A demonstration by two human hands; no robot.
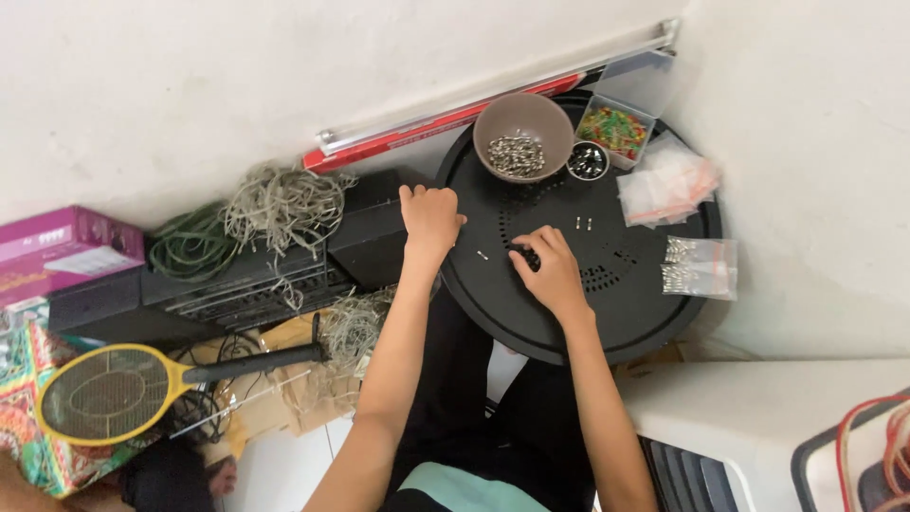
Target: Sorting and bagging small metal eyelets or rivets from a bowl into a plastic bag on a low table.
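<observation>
A round black perforated board (626,313) rests across my lap. My left hand (429,216) lies closed at the board's left edge; whether it holds anything is hidden. My right hand (547,265) rests on the board with its fingers pinched over a small dark part. Loose small silver pieces (583,224) lie on the board just beyond my right hand, and another (482,254) lies between my hands. A brown bowl (523,136) of silver metal pieces and a small round cup (588,160) of dark pieces stand at the board's far edge.
A clear box of coloured bits (614,129) and clear plastic bags (669,180) lie at the far right; filled bags (700,266) lie nearer. On the left are tangled fibre (282,204), a black box (246,280), a yellow electric swatter (104,391) and a purple carton (59,246).
</observation>
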